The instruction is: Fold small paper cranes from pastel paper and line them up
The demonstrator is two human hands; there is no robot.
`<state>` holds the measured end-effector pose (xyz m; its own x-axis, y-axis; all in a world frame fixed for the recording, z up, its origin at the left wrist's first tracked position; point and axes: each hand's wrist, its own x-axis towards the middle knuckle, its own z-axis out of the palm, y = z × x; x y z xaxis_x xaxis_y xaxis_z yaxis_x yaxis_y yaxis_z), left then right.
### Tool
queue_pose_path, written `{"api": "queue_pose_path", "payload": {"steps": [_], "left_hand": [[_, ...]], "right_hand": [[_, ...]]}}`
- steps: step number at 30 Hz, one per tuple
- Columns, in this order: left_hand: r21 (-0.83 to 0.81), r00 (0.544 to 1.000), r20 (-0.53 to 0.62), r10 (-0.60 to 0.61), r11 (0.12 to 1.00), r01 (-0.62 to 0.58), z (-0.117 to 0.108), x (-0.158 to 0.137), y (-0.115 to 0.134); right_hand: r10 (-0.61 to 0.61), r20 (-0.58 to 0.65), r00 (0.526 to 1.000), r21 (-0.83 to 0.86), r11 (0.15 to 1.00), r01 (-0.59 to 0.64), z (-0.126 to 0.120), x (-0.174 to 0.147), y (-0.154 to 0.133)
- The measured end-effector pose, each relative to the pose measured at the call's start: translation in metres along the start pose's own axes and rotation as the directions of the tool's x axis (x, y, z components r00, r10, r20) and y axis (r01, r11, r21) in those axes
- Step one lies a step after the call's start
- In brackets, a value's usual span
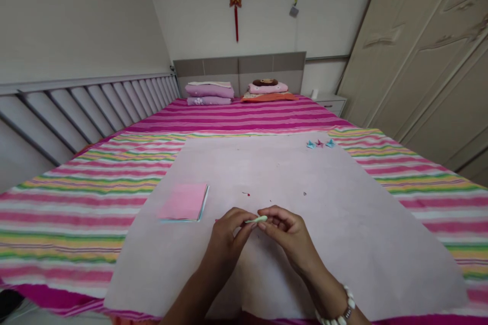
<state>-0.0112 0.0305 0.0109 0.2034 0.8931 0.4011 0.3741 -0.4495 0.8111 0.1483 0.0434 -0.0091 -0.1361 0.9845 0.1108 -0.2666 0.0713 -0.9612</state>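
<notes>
A small folded piece of pale green paper (pixel 261 219) is held between both hands above the white sheet (pixel 282 162). My left hand (pixel 231 228) pinches its left end between thumb and fingers. From the other side, my right hand (pixel 285 226) grips the right end with thumb and fingertips, the other fingers curled. A beaded bracelet (pixel 348 298) circles the right wrist. To the left of the hands lies a stack of square paper (pixel 183 202) with a pink sheet on top and bluish edges beneath. Finger overlap hides part of the folded paper.
Small folded paper shapes, two blue (pixel 330 143) and one pink (pixel 319 143), sit at the sheet's far right corner. A tiny red-tipped object (pixel 246 194) lies beyond the hands. Striped bedding (pixel 95 183) surrounds the sheet; a slatted rail (pixel 87 106) runs along the left.
</notes>
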Motion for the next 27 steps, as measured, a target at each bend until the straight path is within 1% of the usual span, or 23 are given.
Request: {"api": "queue_pose_path", "payload": {"steps": [3, 6, 8, 12, 15, 22, 27], "left_hand": [[0.028, 0.999, 0.015, 0.032, 0.999, -0.033, -0.001, -0.001, 0.003], [0.068, 0.998, 0.03, 0.058, 0.996, -0.06, 0.0, -0.001, 0.006], [0.099, 0.997, 0.013, 0.075, 0.992, -0.076, 0.003, -0.002, 0.007], [0.159, 0.991, -0.034, 0.126, 0.98, -0.119, 0.009, -0.003, 0.005], [0.168, 0.989, -0.055, 0.139, 0.977, -0.128, 0.009, -0.004, 0.003], [0.083, 0.987, -0.071, 0.142, 0.987, -0.136, 0.006, -0.004, 0.004], [0.098, 0.985, -0.08, 0.15, 0.985, -0.142, 0.006, -0.004, 0.005]], "right_hand": [[-0.063, 0.018, 0.998, -0.062, 0.996, 0.064, 0.0, 0.001, -0.003], [-0.11, 0.021, 0.994, -0.084, 0.99, 0.112, 0.002, 0.001, -0.004], [-0.092, 0.01, 0.996, -0.066, 0.994, 0.092, 0.003, 0.001, -0.003], [0.025, 0.004, 1.0, 0.03, 0.999, -0.025, 0.003, 0.0, 0.001], [0.048, -0.014, 0.999, 0.078, 0.996, -0.046, 0.002, -0.001, 0.003], [-0.041, -0.068, 0.997, 0.085, 0.995, 0.047, 0.001, -0.005, 0.0], [-0.089, -0.064, 0.994, 0.089, 0.992, 0.095, 0.004, -0.006, -0.005]]}}
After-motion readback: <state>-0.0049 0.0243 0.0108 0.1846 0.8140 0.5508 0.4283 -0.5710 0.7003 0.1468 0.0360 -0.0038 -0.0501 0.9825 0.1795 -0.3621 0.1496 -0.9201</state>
